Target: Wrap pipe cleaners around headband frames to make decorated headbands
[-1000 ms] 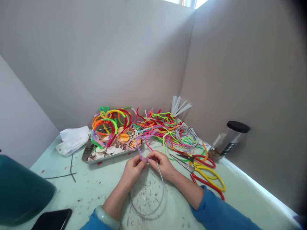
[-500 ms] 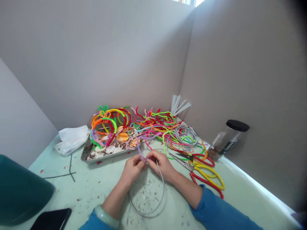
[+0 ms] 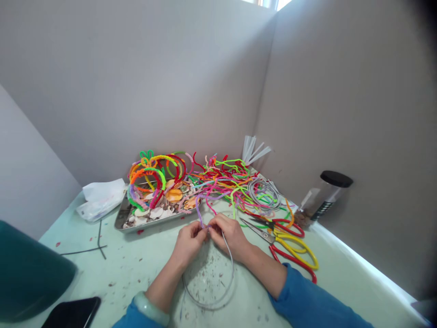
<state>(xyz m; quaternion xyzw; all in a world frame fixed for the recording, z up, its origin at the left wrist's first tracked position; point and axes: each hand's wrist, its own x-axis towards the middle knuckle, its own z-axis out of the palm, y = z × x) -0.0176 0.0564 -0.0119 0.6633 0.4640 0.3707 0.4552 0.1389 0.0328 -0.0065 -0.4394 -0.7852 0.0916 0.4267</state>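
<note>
Close together over the table, my two hands pinch at the top of a grey wire hoop point(image 3: 232, 269). A purple pipe cleaner point(image 3: 198, 210) runs up from between the fingertips and bends to the right over the table. My left hand point(image 3: 190, 242) is closed, thumb against finger, on the pipe cleaner where it meets the hoop. My right hand point(image 3: 229, 233) is closed beside it, with the wire running out below its fingers. The fingers hide most of the joint between wire and pipe cleaner. The hoop's lower part hangs near the table surface.
Behind my hands stands a metal tray point(image 3: 150, 223) with shells point(image 3: 174, 195) and pipe-cleaner hoops point(image 3: 163, 177). Loose pipe cleaners point(image 3: 218, 184) and coiled wire point(image 3: 264, 195) lie to its right. Scissors point(image 3: 295, 248), a lidded jar point(image 3: 326, 196), a phone point(image 3: 72, 313) and a green container point(image 3: 32, 273) surround the workspace.
The view has shifted very slightly. Both hands keep their pinch at the same spot, with only a slight change in the fingers.
</note>
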